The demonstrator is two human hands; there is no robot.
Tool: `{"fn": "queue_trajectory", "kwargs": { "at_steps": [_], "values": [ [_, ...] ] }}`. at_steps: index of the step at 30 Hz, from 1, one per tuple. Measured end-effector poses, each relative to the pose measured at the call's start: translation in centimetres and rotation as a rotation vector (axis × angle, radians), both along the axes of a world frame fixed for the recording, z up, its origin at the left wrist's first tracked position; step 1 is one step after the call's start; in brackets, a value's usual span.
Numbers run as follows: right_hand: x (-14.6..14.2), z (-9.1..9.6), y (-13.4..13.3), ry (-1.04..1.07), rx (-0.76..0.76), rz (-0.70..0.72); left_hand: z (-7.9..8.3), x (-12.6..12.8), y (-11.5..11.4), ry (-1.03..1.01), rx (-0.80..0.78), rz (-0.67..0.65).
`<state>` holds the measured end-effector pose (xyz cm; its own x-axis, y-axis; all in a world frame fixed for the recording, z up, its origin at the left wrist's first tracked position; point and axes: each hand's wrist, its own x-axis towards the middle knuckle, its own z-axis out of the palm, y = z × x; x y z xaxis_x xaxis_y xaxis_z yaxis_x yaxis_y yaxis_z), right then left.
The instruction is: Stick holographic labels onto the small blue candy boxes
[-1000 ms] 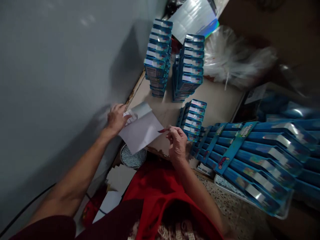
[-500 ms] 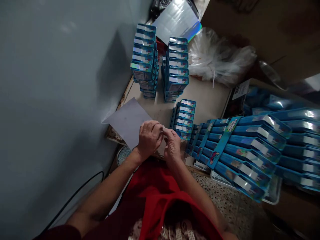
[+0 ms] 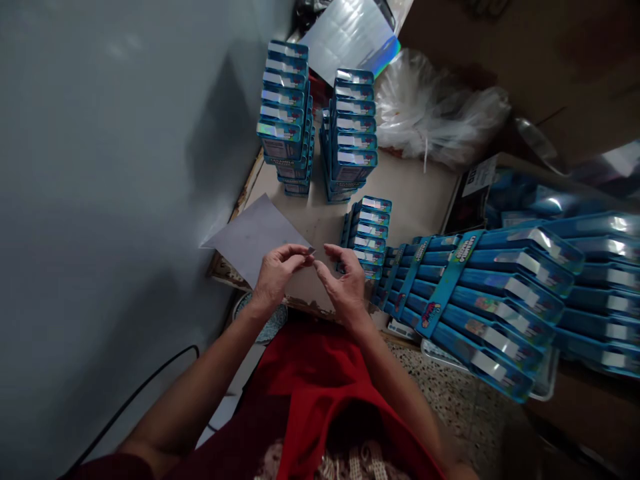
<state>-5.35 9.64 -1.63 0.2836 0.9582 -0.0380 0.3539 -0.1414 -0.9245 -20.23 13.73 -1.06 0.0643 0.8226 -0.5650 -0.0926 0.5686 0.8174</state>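
Note:
My left hand [image 3: 277,273] is curled in a pinch over the near edge of the small table [image 3: 425,200], its fingertips closed on a tiny dark-tipped piece I cannot make out. My right hand [image 3: 344,283] hovers just to its right, fingers partly spread and nothing visible in them; the two hands are a little apart. A pale sheet of paper [image 3: 250,235] lies flat on the table's left corner, just beyond my left hand. A short stack of blue boxes [image 3: 369,233] stands right behind my right hand.
Two tall stacks of blue boxes [image 3: 285,113] [image 3: 350,130] stand at the back by the grey wall [image 3: 110,167]. A fanned pile of long blue packs [image 3: 505,300] fills the right. A clear plastic bag [image 3: 435,113] and a shiny sheet [image 3: 350,33] lie behind.
A second ago my left hand held the paper at the wall side; it let go, the paper lies flat, both hands met at the table edge, and now they have parted slightly.

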Motion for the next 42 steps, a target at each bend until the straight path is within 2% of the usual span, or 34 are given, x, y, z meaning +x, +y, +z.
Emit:
{"fn": "queue_trajectory", "kwargs": {
  "at_steps": [4, 8, 11, 14, 17, 22, 26, 30, 33, 36, 42],
  "values": [
    [0.2, 0.3, 1.0, -0.02, -0.009, 0.054, 0.1, 0.1, -0.1, -0.017, 0.024, -0.083],
    [0.4, 0.4, 0.2, -0.008, -0.049, 0.055, -0.5, 0.0, -0.2, -0.001, 0.054, -0.165],
    [0.8, 0.4, -0.9, 0.05, -0.072, -0.101, -1.5, -0.1, -0.6, -0.132, -0.047, -0.192],
    [1.5, 0.2, -1.7, 0.254, -0.137, -0.297, -2.7, 0.0, -1.3, -0.288, -0.134, -0.208],
    [2.4, -0.4, -2.1, 0.402, -0.183, -0.354, -3.6, 0.8, -1.8, -0.32, -0.148, -0.221],
    [3.5, -1.1, -3.2, 0.39, -0.2, -0.379, -3.9, 2.7, -1.8, -0.296, -0.221, -0.138],
    [3.7, -0.9, -5.0, 0.38, -0.214, -0.44, -3.9, 3.9, -2.8, -0.204, -0.276, -0.129],
    [4.0, -1.6, -6.3, 0.341, -0.227, -0.551, -4.1, 5.2, -4.2, -0.087, -0.215, -0.112],
    [4.3, -2.7, -6.0, 0.32, -0.218, -0.577, -4.0, 6.4, -3.8, -0.005, -0.118, -0.062],
    [4.7, -3.7, -5.0, 0.258, -0.225, -0.574, -4.1, 7.2, -2.5, 0.053, -0.046, -0.067],
    [5.4, -4.9, -3.8, 0.15, -0.25, -0.54, -5.5, 7.7, -1.5, 0.041, -0.064, -0.07]
  ]
}}
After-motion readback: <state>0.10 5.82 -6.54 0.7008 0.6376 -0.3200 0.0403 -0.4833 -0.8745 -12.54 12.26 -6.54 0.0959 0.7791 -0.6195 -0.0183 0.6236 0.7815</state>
